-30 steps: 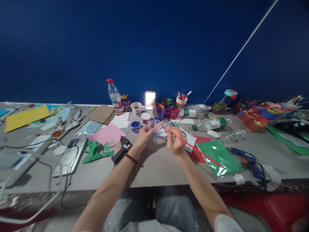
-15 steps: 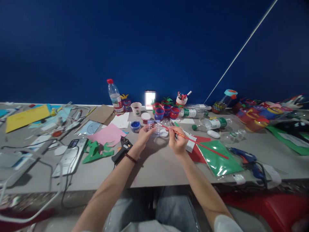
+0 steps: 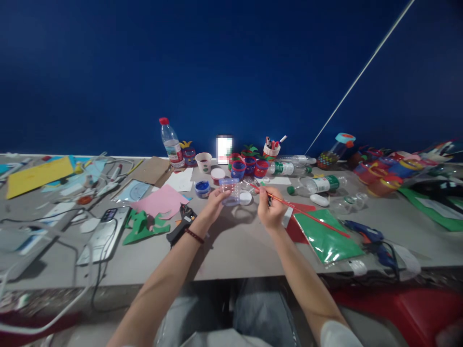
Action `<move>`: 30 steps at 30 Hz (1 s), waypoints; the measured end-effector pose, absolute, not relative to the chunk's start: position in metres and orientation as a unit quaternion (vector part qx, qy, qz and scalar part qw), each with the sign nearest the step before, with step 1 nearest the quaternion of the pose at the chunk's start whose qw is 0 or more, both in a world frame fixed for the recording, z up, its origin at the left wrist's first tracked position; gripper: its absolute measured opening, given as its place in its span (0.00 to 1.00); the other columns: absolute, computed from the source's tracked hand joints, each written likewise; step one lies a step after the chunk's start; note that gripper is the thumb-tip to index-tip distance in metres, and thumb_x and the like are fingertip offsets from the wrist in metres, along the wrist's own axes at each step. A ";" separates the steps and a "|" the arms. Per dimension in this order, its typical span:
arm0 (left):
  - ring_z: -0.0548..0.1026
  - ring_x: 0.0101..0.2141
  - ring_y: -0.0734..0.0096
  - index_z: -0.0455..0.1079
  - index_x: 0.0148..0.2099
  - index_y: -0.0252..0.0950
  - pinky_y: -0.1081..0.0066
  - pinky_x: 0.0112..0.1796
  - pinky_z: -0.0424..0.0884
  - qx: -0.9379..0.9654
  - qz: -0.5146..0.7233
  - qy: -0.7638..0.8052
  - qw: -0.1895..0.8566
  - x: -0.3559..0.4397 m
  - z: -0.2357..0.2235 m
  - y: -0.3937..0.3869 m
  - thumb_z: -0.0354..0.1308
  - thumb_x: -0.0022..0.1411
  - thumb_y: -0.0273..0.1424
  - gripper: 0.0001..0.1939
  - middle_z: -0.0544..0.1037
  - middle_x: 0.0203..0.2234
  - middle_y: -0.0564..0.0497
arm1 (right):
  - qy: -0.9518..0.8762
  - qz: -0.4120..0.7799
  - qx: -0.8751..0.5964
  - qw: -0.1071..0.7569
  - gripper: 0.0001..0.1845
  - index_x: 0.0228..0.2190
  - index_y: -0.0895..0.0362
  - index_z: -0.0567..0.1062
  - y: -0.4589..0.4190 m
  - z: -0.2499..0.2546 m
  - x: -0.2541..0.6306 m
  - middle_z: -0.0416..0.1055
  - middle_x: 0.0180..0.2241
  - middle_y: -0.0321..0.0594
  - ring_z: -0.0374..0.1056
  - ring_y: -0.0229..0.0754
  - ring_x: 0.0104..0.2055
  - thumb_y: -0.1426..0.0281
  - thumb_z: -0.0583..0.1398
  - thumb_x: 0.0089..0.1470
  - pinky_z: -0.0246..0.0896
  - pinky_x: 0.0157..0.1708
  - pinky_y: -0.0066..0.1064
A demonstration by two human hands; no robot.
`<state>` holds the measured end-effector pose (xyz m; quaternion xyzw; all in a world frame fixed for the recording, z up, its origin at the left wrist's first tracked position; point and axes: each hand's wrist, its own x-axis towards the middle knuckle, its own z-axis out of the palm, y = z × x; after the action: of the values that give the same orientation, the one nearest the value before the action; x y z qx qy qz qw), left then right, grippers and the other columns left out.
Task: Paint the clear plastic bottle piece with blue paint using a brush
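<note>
Against a blue wall, over a cluttered counter; holding a clear plastic piece in the left hand, near the blue paint pot; pinching a red paintbrush in the right hand; could tip that pot by swinging left.

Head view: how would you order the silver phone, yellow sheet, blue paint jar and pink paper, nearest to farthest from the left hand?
1. Blue paint jar: just left of the left hand.
2. Pink paper: farther left.
3. Silver phone: left again, closer to the person.
4. Yellow sheet: far left.
</note>
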<state>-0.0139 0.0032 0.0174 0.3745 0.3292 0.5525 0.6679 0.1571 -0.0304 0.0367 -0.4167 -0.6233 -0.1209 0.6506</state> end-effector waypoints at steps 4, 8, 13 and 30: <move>0.78 0.38 0.62 0.79 0.41 0.32 0.63 0.45 0.70 0.388 0.553 0.338 0.655 -0.013 0.013 0.004 0.74 0.39 0.42 0.27 0.82 0.35 0.44 | -0.647 -0.110 -0.398 0.640 0.10 0.32 0.53 0.74 -0.033 0.034 0.154 0.78 0.27 0.40 0.77 0.43 0.31 0.69 0.55 0.64 0.74 0.33 0.34; 0.77 0.38 0.63 0.78 0.39 0.33 0.65 0.45 0.70 0.408 0.563 0.359 0.623 -0.012 0.009 0.006 0.74 0.41 0.40 0.23 0.82 0.37 0.45 | -0.667 -0.109 -0.377 0.634 0.08 0.33 0.52 0.73 -0.035 0.032 0.153 0.78 0.28 0.40 0.76 0.44 0.32 0.70 0.55 0.63 0.75 0.35 0.36; 0.77 0.37 0.65 0.78 0.39 0.32 0.66 0.44 0.70 0.427 0.564 0.374 0.600 -0.012 0.008 0.007 0.73 0.42 0.39 0.23 0.82 0.37 0.45 | -0.687 -0.098 -0.338 0.636 0.06 0.35 0.52 0.73 -0.037 0.035 0.151 0.78 0.29 0.40 0.76 0.44 0.33 0.72 0.56 0.62 0.74 0.35 0.36; 0.76 0.36 0.63 0.77 0.38 0.34 0.65 0.41 0.72 0.428 0.586 0.453 0.517 -0.011 0.004 0.010 0.75 0.38 0.38 0.24 0.80 0.34 0.47 | -0.681 -0.064 -0.352 0.639 0.09 0.34 0.55 0.75 -0.035 0.037 0.153 0.78 0.29 0.40 0.77 0.42 0.33 0.72 0.55 0.63 0.74 0.35 0.33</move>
<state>-0.0112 0.0100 0.0040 0.4280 0.4534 0.5862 0.5173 0.1525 -0.0348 0.0374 -0.3523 -0.6812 -0.0642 0.6385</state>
